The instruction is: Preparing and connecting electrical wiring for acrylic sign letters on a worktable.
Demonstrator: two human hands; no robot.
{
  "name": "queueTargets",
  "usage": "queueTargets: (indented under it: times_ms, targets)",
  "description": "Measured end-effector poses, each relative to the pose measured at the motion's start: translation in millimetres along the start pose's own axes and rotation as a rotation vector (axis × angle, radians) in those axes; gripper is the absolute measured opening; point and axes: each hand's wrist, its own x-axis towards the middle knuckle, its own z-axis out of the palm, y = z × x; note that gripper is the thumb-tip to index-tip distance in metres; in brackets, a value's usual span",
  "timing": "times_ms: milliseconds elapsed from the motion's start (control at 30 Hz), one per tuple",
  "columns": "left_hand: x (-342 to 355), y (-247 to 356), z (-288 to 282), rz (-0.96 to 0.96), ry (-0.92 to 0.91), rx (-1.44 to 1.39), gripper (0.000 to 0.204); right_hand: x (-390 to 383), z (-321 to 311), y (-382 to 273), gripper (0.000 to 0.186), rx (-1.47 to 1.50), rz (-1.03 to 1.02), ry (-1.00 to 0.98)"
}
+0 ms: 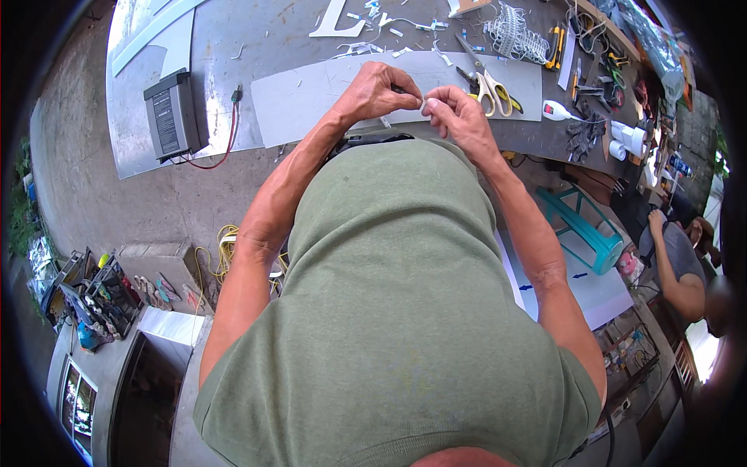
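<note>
Above the pale flat sheet (311, 105) on the workbench, both hands meet with their fingertips almost touching. My left hand (377, 93) is closed in a pinch, with a small dark piece just showing between thumb and fingers. My right hand (459, 117) also pinches, at a tiny pale bit by the left fingertips, too small to name. Just right of that hand lie scissors (487, 92) with cream handles, beside a yellow-and-black handled tool (510, 100). Beyond the hands, small white modules on wires (373, 45) are strewn over the bench.
A dark power supply box (171, 117) with a red lead stands at left. White coiled strips (517, 35), yellow cutters (555, 47), a white bottle (555, 110) and a grey glove (582, 140) lie at right. A turquoise stool (595, 241) and another person (677, 272) are at right.
</note>
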Motion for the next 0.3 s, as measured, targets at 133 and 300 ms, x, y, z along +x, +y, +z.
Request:
queueTargets:
  times_ms: [133, 300]
  targets:
    - [0.1, 0.8, -1.9, -0.049, 0.003, -0.059, 0.023, -8.8, 8.8, -7.1, 0.020, -0.783, -0.611, 0.191]
    - [1.1, -2.6, -1.1, -0.044, -0.022, -0.050, 0.023, -2.2, 1.3, -5.3, 0.025, -1.137, -1.015, 0.188]
